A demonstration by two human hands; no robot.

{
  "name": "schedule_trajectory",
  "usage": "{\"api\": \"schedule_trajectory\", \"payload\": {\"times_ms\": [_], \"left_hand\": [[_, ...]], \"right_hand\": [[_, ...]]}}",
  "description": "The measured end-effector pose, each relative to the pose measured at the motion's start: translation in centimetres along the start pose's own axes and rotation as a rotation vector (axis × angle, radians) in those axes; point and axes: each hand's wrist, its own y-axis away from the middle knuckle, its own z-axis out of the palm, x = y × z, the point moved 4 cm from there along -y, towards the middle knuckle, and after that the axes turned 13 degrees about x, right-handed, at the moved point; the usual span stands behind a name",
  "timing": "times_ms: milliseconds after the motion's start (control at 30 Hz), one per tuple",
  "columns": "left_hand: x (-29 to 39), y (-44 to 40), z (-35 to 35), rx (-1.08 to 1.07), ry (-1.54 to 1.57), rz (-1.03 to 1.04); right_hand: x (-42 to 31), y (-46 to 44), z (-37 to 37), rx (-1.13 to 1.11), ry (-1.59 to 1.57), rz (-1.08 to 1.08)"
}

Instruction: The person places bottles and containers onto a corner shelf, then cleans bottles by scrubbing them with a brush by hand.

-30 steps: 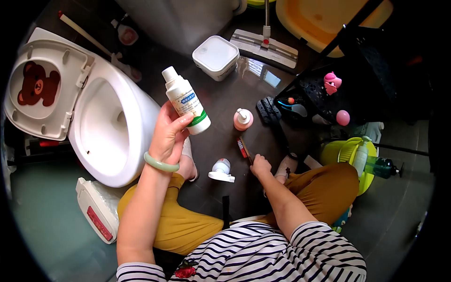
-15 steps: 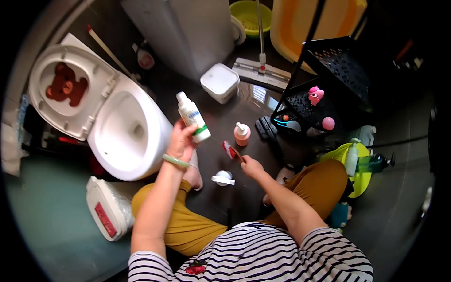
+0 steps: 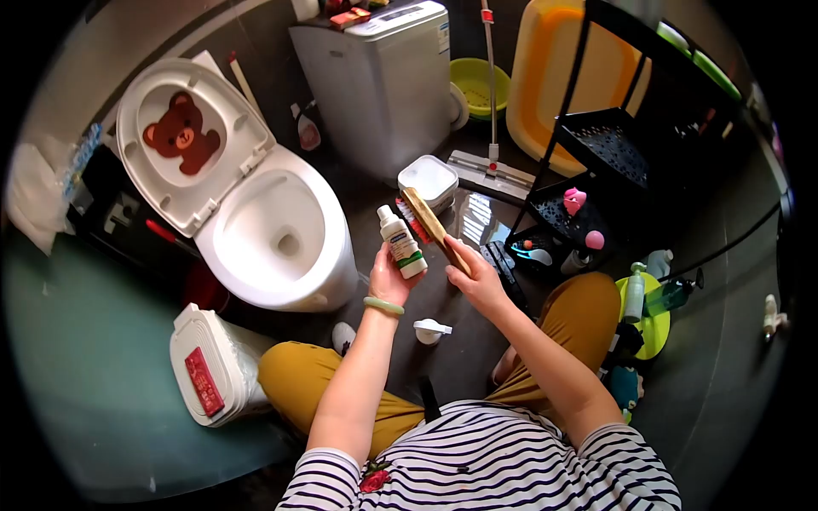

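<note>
A white bottle with a green band (image 3: 401, 243) is in my left hand (image 3: 389, 279), fingers wrapped round its lower part; it stands tilted. My right hand (image 3: 479, 283) grips the handle of a wooden scrub brush (image 3: 425, 218), whose red and white bristles face left towards the bottle's upper part. Brush and bottle are very close; whether they touch, I cannot tell. Below them on the dark floor sits a small white round object with a side handle (image 3: 430, 330). Behind the brush stands a white lidded tub (image 3: 429, 177).
To the left is a toilet (image 3: 332, 255) with its lid up, and a white bin (image 3: 213, 375) nearer me. A washing machine (image 3: 375, 102), a flat mop (image 3: 490, 173) and a black shelf rack (image 3: 596, 140) stand beyond. Bottles fill a yellow-green basin (image 3: 654, 336) at right.
My right hand has raised the brush up beside the bottle and turned its wooden back into view. The pink pump bottle no longer shows. The whole view has shifted.
</note>
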Motion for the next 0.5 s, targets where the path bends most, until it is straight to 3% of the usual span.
{"api": "schedule_trajectory", "payload": {"times_ms": [33, 100, 233, 300, 500], "left_hand": [[-0.3, -0.3, -0.7, 0.003, 0.011, -0.003], [-0.7, -0.9, -1.8, 0.049, 0.003, 0.004], [-1.6, -3.1, -3.5, 0.226, 0.04, 0.078], [-1.3, -3.0, -3.9, 0.357, 0.02, 0.097], [-2.3, -3.2, -3.7, 0.363, -0.029, 0.105]], "right_hand": [[-1.0, 0.1, 0.1, 0.03, 0.066, -0.128], [-2.6, 0.3, 1.1, -0.062, 0.198, 0.016], [-1.7, 0.6, 3.5, -0.174, 0.499, -0.09], [-0.7, 1.5, 2.8, -0.164, 0.497, -0.175], [-0.6, 1.4, 0.8, -0.277, 0.653, -0.337]]}}
